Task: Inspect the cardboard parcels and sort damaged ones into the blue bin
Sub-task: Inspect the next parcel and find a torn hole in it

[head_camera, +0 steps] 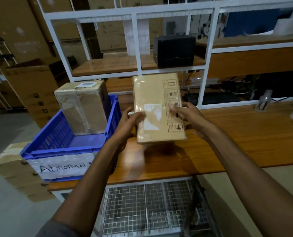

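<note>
Currently the left hand (128, 122) and right hand (188, 115) grip the flat cardboard parcel (157, 106) by its side edges, above the table (244, 134) beside the blue bin (63, 149); it looks stiff and light, its film wrap likely slippery, so edges suit best

flat taped parcel (157, 108): in air, tilted | crumpled parcel (82, 106): upright inside blue bin (63, 150), far end

Standing parcel (84, 106) in bin (63, 151); held parcel (152, 93) right, over table (244, 134)
</note>
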